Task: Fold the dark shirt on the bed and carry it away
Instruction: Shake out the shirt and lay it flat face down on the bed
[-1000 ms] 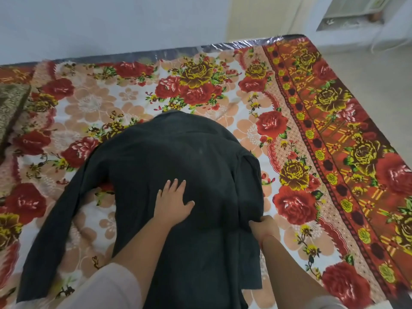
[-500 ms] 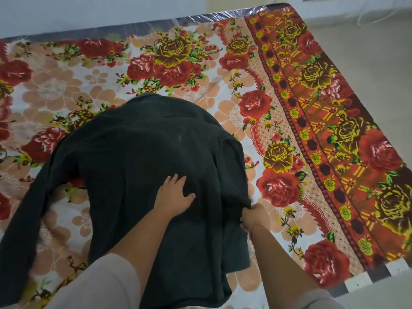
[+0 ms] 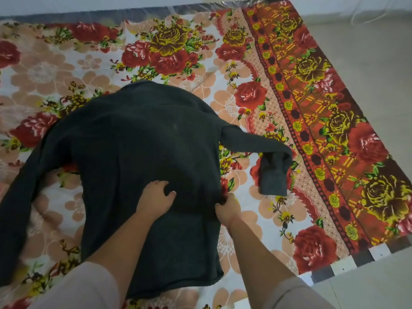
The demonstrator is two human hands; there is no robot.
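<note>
The dark shirt (image 3: 138,152) lies spread on the flowered bedsheet (image 3: 256,70), its hem toward me. Its left sleeve (image 3: 20,197) trails down toward the lower left. Its right sleeve (image 3: 256,139) stretches out to the right, and the cuff (image 3: 273,175) is bent back toward me. My left hand (image 3: 156,197) rests on the middle of the shirt's body with its fingers slightly bent, pressing the cloth. My right hand (image 3: 227,208) pinches the shirt's right side edge.
The bed's right edge (image 3: 356,257) and near right corner border a pale tiled floor (image 3: 367,52). A wall runs behind the far edge of the bed (image 3: 111,12). Both my forearms reach in from the bottom, in light sleeves.
The right sleeve, which lay folded along the shirt's right side, now lies flung out to the right on the sheet. My left hand's fingers have bent a little. My view has tilted down.
</note>
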